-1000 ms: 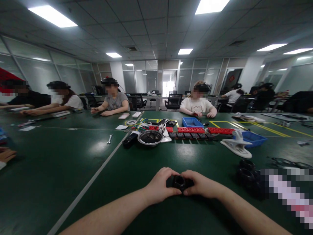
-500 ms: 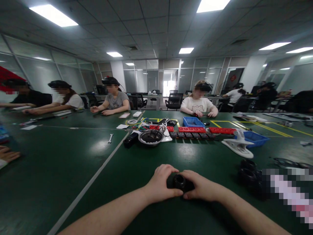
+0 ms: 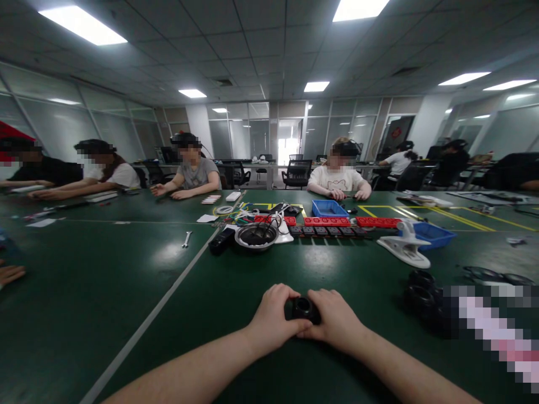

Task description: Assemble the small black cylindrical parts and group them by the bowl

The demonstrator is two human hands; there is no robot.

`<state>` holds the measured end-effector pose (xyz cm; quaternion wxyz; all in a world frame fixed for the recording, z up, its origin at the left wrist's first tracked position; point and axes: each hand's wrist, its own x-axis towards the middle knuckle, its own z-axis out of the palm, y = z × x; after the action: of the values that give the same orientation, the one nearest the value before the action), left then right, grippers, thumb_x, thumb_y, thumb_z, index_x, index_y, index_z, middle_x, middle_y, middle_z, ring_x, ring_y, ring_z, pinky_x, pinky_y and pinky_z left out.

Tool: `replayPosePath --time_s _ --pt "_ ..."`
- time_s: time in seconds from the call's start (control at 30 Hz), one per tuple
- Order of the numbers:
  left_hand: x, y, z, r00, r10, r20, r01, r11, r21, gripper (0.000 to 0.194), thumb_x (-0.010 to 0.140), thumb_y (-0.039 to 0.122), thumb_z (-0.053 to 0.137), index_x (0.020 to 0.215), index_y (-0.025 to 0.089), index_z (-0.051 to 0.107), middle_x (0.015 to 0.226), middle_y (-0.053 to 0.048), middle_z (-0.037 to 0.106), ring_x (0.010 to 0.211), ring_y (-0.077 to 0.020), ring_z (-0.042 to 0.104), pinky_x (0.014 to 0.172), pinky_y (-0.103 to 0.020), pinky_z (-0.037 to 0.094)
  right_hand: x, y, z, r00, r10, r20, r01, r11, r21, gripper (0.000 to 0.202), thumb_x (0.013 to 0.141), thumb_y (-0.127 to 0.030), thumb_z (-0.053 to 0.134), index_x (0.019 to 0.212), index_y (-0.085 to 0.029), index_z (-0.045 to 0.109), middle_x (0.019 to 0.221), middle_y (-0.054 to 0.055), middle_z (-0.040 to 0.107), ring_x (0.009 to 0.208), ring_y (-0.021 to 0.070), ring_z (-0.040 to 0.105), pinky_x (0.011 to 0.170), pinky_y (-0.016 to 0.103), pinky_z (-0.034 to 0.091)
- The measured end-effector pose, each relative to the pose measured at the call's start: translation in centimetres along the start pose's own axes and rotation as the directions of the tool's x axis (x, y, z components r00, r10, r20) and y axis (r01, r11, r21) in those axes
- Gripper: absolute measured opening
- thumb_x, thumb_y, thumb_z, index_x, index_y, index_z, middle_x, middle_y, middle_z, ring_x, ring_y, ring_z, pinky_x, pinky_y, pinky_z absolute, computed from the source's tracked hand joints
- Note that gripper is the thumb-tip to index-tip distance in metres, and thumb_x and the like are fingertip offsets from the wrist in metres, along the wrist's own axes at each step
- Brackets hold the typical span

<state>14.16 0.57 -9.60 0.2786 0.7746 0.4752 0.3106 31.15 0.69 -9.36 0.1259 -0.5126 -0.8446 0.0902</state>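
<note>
A black part with a round hole in its top (image 3: pixel 302 307) stands on the green table between my two hands. My left hand (image 3: pixel 275 317) grips its left side, with fingers behind and thumb in front. From the right, my right hand (image 3: pixel 334 318) is wrapped round the same part, its thumb meeting the left thumb at the front. The fingers hide most of the part's sides, so its exact kind cannot be made out.
Several black round parts (image 3: pixel 423 294) lie to the right. Farther off are a white stand (image 3: pixel 406 247), blue bins (image 3: pixel 329 208), red strips (image 3: pixel 326 221), a metal bowl (image 3: pixel 256 247) and a wrench (image 3: pixel 187 239). Other people sit across the table; a co-worker's hand (image 3: pixel 12 274) shows at far left.
My right hand has closed in further around the black part, and its fingers are more curled. The whole view has shifted slightly, moving the scene a little left.
</note>
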Motion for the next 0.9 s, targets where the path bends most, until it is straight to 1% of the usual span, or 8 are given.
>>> replayPosePath --time_s 0.17,0.33,0.5,0.57,0.67,0.73,0.8,0.9 --pt "0.3 -0.2 -0.7 0.988 0.098 0.123 -0.090 0.993 -0.073 0.036 0.062 0.030 0.070 0.093 0.020 0.056 0.091 -0.002 0.052 0.088 -0.0189 0.047 0.074 -0.028 0.037 0.1 1.9 -1.4 0.972 -0.156 0.176 0.097 0.947 0.305 0.057 0.059 -0.036 0.070 0.111 -0.022 0.049 0.103 0.004 0.055 0.094 0.0224 0.049 0.080 0.033 0.037" --pt "0.4 -0.3 -0.6 0.983 0.111 0.147 -0.100 0.992 -0.081 0.038 0.061 0.029 0.070 0.096 0.020 0.056 0.091 -0.002 0.053 0.087 -0.0187 0.048 0.073 -0.027 0.037 0.6 2.4 -0.7 0.973 -0.137 0.184 0.087 0.962 0.258 0.029 0.059 -0.025 0.071 0.085 -0.017 0.059 0.085 0.002 0.057 0.080 0.0190 0.051 0.070 0.027 0.039" --pt "0.1 -0.2 0.0 0.993 0.070 0.093 -0.065 0.996 -0.065 0.038 0.058 0.028 0.073 0.091 0.018 0.056 0.090 -0.002 0.052 0.086 -0.0188 0.048 0.073 -0.027 0.037 0.3 1.1 -0.1 0.992 -0.052 0.115 0.034 0.987 0.155 0.044 0.050 -0.038 0.076 0.085 -0.015 0.059 0.080 0.003 0.059 0.072 0.0195 0.051 0.065 0.028 0.037" --pt "0.0 -0.2 0.0 0.993 0.071 0.093 -0.065 0.996 -0.062 0.038 0.058 0.029 0.073 0.091 0.018 0.056 0.090 -0.002 0.052 0.086 -0.0188 0.048 0.073 -0.027 0.037 0.1 1.0 -0.5 0.988 -0.074 0.134 0.045 0.977 0.206 0.048 0.051 -0.040 0.075 0.089 -0.016 0.058 0.084 0.004 0.059 0.075 0.0203 0.052 0.066 0.028 0.038" --pt "0.1 -0.2 -0.2 0.991 0.085 0.104 -0.078 0.995 -0.067 0.039 0.059 0.033 0.072 0.091 0.018 0.056 0.090 -0.002 0.052 0.086 -0.0186 0.048 0.073 -0.027 0.037 0.0 1.3 -1.1 0.968 -0.150 0.201 0.068 0.928 0.366 0.031 0.065 -0.031 0.066 0.091 -0.017 0.057 0.084 0.002 0.057 0.075 0.0167 0.052 0.063 0.024 0.038" --pt "0.2 -0.2 -0.2 0.990 0.090 0.112 -0.083 0.994 -0.072 0.040 0.058 0.035 0.073 0.090 0.019 0.056 0.089 -0.002 0.052 0.085 -0.0186 0.048 0.072 -0.027 0.037 0.1 1.5 -1.0 0.966 -0.155 0.208 0.061 0.914 0.401 0.022 0.067 -0.027 0.064 0.085 -0.016 0.057 0.078 0.000 0.055 0.070 0.0144 0.052 0.058 0.021 0.037" --pt "0.2 -0.2 -0.2 0.992 0.071 0.101 -0.064 0.996 -0.069 0.040 0.057 0.034 0.073 0.089 0.018 0.056 0.089 -0.002 0.052 0.085 -0.0185 0.047 0.071 -0.027 0.037 0.2 1.3 -0.6 0.984 -0.075 0.162 0.019 0.947 0.320 0.024 0.062 -0.032 0.068 0.076 -0.016 0.056 0.072 0.000 0.054 0.066 0.0145 0.050 0.054 0.021 0.035" --pt "0.2 -0.2 0.1 0.999 0.003 0.043 -0.001 0.999 -0.054 0.037 0.055 0.027 0.074 0.086 0.017 0.055 0.088 -0.001 0.051 0.083 -0.0180 0.047 0.070 -0.027 0.037 0.1 0.3 0.3 0.999 0.043 0.014 -0.044 0.995 0.095 0.034 0.060 -0.046 0.066 0.070 -0.016 0.054 0.070 0.002 0.055 0.065 0.0171 0.049 0.056 0.025 0.033"
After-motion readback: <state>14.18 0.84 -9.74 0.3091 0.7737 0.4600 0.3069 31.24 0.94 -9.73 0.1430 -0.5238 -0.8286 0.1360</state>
